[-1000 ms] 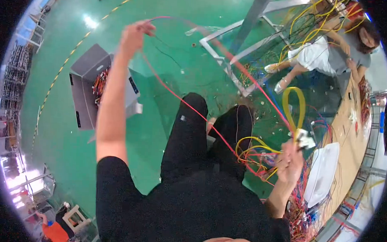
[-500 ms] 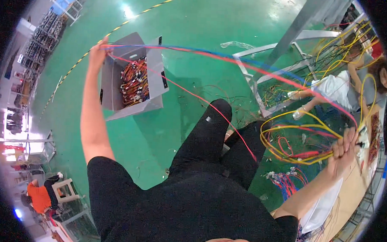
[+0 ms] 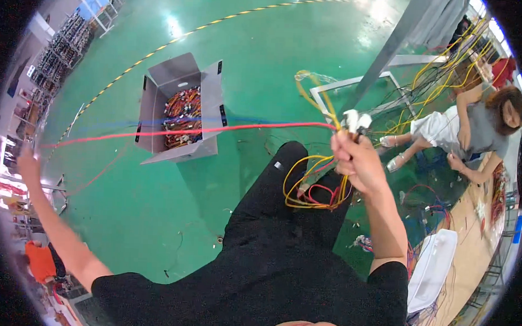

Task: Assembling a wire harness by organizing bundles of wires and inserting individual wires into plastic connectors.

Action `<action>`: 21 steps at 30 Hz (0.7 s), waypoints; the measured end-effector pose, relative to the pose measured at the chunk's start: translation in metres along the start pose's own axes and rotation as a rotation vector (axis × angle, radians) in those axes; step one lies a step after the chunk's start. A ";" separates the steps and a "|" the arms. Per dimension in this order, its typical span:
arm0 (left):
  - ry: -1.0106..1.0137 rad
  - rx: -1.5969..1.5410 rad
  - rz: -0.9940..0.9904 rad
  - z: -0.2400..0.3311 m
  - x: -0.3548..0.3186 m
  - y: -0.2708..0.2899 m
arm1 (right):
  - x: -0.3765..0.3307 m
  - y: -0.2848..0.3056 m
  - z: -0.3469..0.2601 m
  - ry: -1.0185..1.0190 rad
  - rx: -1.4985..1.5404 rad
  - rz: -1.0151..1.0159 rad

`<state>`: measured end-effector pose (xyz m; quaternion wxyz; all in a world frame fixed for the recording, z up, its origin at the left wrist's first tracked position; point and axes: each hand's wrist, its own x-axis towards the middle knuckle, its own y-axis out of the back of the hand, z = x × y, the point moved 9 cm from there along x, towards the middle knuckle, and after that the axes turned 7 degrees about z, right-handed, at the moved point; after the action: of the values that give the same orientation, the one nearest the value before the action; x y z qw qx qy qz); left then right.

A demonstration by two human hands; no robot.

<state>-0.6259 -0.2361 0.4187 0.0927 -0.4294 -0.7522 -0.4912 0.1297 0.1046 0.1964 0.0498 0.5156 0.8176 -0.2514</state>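
Note:
My right hand (image 3: 353, 157) is closed round a wire bundle, with white connectors (image 3: 357, 119) sticking out above the fist. Yellow and red loops of the bundle (image 3: 294, 190) hang below it, over my knees. A red wire (image 3: 239, 128) stretches from that hand across to my left hand (image 3: 28, 162), far out at the left. My left fingers look closed on the wire's end, though motion blurs them. A blurred blue wire (image 3: 216, 121) runs beside the red one, and a thin red tail dangles near the left hand.
A grey open box (image 3: 211, 98) full of coiled wire harnesses (image 3: 183, 117) stands on the green floor. At right are a metal frame (image 3: 385, 58), a wooden table (image 3: 462, 245) with a white tray (image 3: 432, 269), and a seated person (image 3: 486, 125) nearby.
My left hand has swung outward to the left and down, drawing the wires across. My right hand has moved left and up with the bundle, away from the table.

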 end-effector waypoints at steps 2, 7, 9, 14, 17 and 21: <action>-0.033 0.036 -0.266 0.058 -0.065 -0.010 | 0.003 -0.006 0.013 -0.032 -0.030 -0.020; -0.825 -1.284 0.044 0.359 -0.235 0.306 | -0.002 -0.031 0.033 -0.072 -0.257 -0.158; -1.016 -1.489 0.151 0.415 -0.294 0.364 | -0.003 -0.044 0.055 -0.211 -0.282 -0.217; -1.092 -1.785 -0.440 0.501 -0.320 0.314 | 0.010 -0.041 0.029 -0.025 -0.403 -0.100; -0.727 -1.734 -0.473 0.467 -0.258 0.244 | 0.000 0.029 -0.044 0.174 -0.591 0.320; -0.303 -0.784 -0.358 0.360 -0.202 0.081 | -0.027 0.046 -0.125 0.388 -0.100 0.332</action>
<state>-0.3412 -0.0416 0.1787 -0.2746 -0.3622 -0.5768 -0.6788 0.2046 0.1560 0.2977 -0.0417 0.6783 0.7274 -0.0954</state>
